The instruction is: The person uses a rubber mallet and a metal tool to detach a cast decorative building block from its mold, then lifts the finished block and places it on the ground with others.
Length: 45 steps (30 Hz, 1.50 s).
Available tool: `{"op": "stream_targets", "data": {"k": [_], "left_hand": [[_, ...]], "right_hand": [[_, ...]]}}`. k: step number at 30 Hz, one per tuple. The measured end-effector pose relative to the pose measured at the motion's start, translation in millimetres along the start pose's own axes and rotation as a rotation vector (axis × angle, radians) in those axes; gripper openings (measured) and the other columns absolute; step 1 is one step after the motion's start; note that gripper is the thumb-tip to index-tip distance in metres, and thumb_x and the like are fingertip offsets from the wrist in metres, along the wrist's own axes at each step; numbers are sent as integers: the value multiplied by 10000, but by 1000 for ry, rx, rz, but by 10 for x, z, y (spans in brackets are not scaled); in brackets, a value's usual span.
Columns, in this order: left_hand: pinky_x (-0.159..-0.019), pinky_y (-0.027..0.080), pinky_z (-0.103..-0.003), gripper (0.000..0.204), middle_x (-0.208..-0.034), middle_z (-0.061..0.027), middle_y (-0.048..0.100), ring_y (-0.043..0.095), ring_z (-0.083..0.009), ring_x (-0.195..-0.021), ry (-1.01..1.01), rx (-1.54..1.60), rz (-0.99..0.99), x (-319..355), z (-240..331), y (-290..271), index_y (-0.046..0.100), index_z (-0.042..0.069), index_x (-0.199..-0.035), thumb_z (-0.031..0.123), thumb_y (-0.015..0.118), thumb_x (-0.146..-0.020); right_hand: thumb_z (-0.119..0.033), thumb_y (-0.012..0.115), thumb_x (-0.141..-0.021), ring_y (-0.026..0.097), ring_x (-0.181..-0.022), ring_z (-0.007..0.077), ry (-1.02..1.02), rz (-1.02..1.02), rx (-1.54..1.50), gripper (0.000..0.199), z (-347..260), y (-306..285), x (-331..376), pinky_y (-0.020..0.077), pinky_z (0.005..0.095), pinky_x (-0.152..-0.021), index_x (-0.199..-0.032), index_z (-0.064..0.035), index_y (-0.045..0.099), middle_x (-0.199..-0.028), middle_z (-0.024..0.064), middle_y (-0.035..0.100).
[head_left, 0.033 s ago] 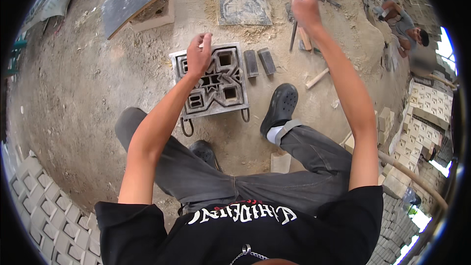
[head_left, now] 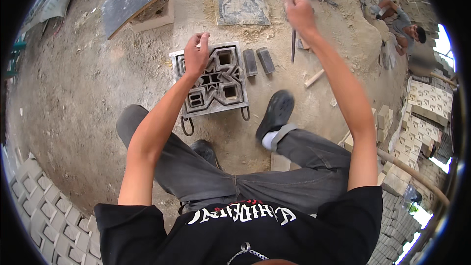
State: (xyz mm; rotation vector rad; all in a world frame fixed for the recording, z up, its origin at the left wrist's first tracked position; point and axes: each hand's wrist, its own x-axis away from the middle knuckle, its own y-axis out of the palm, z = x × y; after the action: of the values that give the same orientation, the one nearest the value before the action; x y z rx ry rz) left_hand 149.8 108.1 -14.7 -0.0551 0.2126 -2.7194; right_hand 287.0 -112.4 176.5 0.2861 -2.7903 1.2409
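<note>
Left hand over the metal mould, right hand raised beyond it

Your left hand hangs above the upper left part of the metal mould, fingers loosely bent, thumb apart from them and nothing visible in the grip; whether it touches the metal, you cannot tell from above. Your right hand is lifted out past the far right corner, fingers curled. A dark rod shows just below it, but blur hides whether those fingers are clamped on it.

The mould sits on the ground in front of you, between your feet, probably so that both arms reach it from your seat. It lies with its star-patterned channels and square openings facing up, which leaves them open to your view. Two wire loops jut from its near edge, on your side, likely as handles within easy grasp.

Two dark blocks lie just beside its right edge, apparently kept close at hand. Farther off, a patterned plate lies flat on the sand, and a slate-coloured board slants over a pale block, which seems to prop it.
</note>
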Motion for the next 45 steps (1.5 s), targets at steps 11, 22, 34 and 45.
{"op": "stream_targets", "data": {"k": [11, 22, 34, 45], "left_hand": [[-785, 543, -370, 375, -998, -173, 707, 689, -236, -933, -128, -97, -646, 1319, 661, 79, 608, -17, -1087, 333, 600, -952], [-598, 554, -331, 258, -832, -135, 703, 710, -222, -714, -537, 334, -848, 1557, 1009, 525, 569, -26, -990, 186, 425, -1013], [-916, 466, -444, 537, -1009, -162, 651, 609, -331, -1019, 129, -703, -700, 1175, 698, 3, 613, 43, -1138, 461, 689, -809], [-1175, 97, -564, 1142, -1564, -235, 199, 136, -375, -1472, 417, -797, -434, 1168, 55, -20, 315, 24, -1469, 637, 772, -621]], "right_hand": [[-198, 421, -1042, 379, -621, 44, 395, -536, -517, 227, 281, 843, 1362, 359, 204, -534, -1220, -85, 505, -829, -36, 433], [-281, 458, -1041, 517, -665, 69, 423, -422, -290, 341, 554, 660, 2100, 423, 248, -541, -1179, -13, 616, -851, 43, 620], [-227, 475, -999, 669, -912, 357, 240, -147, 46, 307, 1082, 1058, 2282, 508, 405, -803, -1178, -12, 603, -982, 207, 692], [-158, 495, -971, 629, -950, 457, 112, 160, 155, 308, 644, 1604, 2411, 487, 495, -828, -1204, 11, 604, -1005, 287, 660]]}}
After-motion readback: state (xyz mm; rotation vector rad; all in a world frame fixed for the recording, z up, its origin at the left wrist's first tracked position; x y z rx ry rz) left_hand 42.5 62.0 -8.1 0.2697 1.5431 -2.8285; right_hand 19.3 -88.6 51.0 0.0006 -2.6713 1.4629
